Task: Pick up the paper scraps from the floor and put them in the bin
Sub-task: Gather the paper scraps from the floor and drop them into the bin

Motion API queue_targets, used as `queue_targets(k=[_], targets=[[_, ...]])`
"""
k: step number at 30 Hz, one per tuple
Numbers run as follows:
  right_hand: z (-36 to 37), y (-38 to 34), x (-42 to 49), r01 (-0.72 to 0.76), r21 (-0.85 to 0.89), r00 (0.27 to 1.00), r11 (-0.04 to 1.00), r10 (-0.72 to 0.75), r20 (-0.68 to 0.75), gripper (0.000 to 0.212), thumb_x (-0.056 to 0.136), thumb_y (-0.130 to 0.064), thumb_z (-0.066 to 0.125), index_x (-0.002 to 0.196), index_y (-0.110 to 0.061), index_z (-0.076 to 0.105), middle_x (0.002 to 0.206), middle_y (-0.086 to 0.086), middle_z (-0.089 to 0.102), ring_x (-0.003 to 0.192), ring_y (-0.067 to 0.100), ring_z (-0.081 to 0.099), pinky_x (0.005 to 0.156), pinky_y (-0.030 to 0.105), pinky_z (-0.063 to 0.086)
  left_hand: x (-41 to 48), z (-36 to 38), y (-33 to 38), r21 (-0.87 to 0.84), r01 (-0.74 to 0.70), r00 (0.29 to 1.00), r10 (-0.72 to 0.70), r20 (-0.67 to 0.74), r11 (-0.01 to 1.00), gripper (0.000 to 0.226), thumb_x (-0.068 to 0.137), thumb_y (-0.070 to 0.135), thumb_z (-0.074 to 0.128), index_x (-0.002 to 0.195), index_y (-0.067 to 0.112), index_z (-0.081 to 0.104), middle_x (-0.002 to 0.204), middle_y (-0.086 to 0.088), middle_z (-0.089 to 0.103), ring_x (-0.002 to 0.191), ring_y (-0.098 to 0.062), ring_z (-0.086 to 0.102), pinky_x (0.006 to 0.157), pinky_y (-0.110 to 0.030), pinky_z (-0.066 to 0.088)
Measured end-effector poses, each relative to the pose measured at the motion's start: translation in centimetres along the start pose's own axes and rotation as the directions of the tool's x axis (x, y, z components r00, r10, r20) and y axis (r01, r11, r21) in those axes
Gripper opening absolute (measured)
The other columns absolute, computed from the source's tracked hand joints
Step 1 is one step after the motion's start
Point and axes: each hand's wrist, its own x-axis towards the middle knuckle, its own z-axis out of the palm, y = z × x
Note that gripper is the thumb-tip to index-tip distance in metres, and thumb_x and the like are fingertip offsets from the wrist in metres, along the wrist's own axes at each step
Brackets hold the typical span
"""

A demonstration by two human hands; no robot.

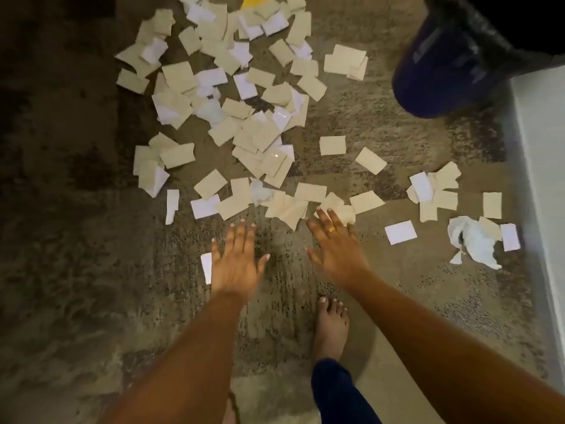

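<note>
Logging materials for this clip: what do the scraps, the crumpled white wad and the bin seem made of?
Scraps: thin matte paper, beige and white, flat with straight edges. Crumpled wad: likely tissue, by its soft creases and tears. Bin: probably dark blue plastic, smooth; a shiny black film liner.

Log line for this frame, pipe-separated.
left hand: open, empty | right hand: open, at paper scraps | scraps: scattered on floor | bin: upper right

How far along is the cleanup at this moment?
Done: nothing visible; paper scraps cover the floor. In hand: nothing; left hand and right hand are open, near the closest scraps. Left: all of it goes into the bin, whose inside is hidden.
</note>
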Motion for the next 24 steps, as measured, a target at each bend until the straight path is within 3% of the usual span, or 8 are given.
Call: queue_targets(k=[4, 9, 14, 18, 21, 24], targets=[[3.0, 1.6, 3.3, -0.005, -0.064, 1.0, 0.998, 0.004, -0.014, 0.059, 0.098, -0.04, 0.033, 0.15, -0.023, 0.009, 0.158, 0.004, -0.001, 0.145, 0.022, -0.007, 0.115, 0.048, 0.004, 2.7, 4.0, -0.4, -0.071, 0.071, 0.997, -0.072, -0.001, 0.995, 0.067, 0.097, 0.049, 0.021, 0.149, 0.017, -0.005, 0.158, -0.004, -0.008, 0.146, -0.022, -0.006, 0.116, -0.048, 0.002], [6.6, 3.6, 6.6, 0.037, -0.114, 0.999, 0.993, -0.041, -0.03, 0.061, 0.098, -0.042, 0.034, 0.15, -0.025, 0.007, 0.158, 0.005, -0.001, 0.145, 0.023, -0.005, 0.114, 0.05, 0.008, 4.0, 9.2, -1.9, 0.006, 0.167, 0.986, -0.167, 0.011, 0.986, 0.067, 0.097, 0.051, 0.022, 0.149, 0.018, -0.006, 0.157, -0.005, -0.012, 0.145, -0.024, -0.011, 0.114, -0.055, 0.001], [10.7, 5.4, 7.6, 0.035, -0.143, 0.999, 0.989, -0.036, -0.001, 0.064, 0.096, -0.047, 0.035, 0.15, -0.028, 0.005, 0.158, 0.0, -0.008, 0.145, 0.022, -0.007, 0.11, 0.061, 0.012, 5.5, 14.4, -2.9, -0.113, 0.333, 0.943, -0.327, 0.069, 0.936, 0.068, 0.095, 0.055, 0.024, 0.148, 0.029, -0.009, 0.155, -0.001, -0.022, 0.143, -0.031, -0.018, 0.1, -0.075, 0.009], [13.3, 6.8, 8.9, 0.07, -0.174, 0.997, 0.982, -0.065, 0.037, 0.065, 0.093, -0.058, 0.02, 0.149, -0.031, 0.003, 0.157, -0.001, -0.013, 0.144, 0.021, -0.012, 0.108, 0.066, 0.011, 7.2, 16.4, -3.9, -0.246, 0.453, 0.891, -0.442, 0.102, 0.857, 0.068, 0.094, 0.057, 0.025, 0.147, 0.036, -0.01, 0.153, 0.0, -0.029, 0.141, -0.035, -0.02, 0.096, -0.079, 0.012], [14.6, 7.3, 10.2, 0.114, -0.198, 0.994, 0.974, -0.111, 0.023, 0.078, 0.079, -0.066, 0.002, 0.149, -0.031, 0.007, 0.158, 0.002, -0.008, 0.145, 0.023, -0.008, 0.105, 0.068, 0.011, 8.5, 17.2, -5.1, -0.3, 0.446, 0.889, -0.457, 0.038, 0.843, 0.065, 0.094, 0.057, 0.024, 0.146, 0.038, -0.008, 0.154, -0.001, -0.025, 0.141, -0.037, -0.018, 0.099, -0.077, 0.011], [15.8, 7.9, 11.1, 0.188, -0.255, 0.981, 0.949, -0.194, 0.001, 0.072, 0.087, -0.067, 0.005, 0.144, -0.028, 0.027, 0.156, 0.009, 0.014, 0.141, 0.029, 0.013, 0.092, 0.076, 0.025, 8.9, 18.3, -5.5, -0.325, 0.425, 0.886, -0.463, -0.044, 0.845, 0.065, 0.094, 0.054, 0.026, 0.147, 0.035, -0.006, 0.156, -0.002, -0.021, 0.142, -0.036, -0.017, 0.1, -0.075, 0.006]])
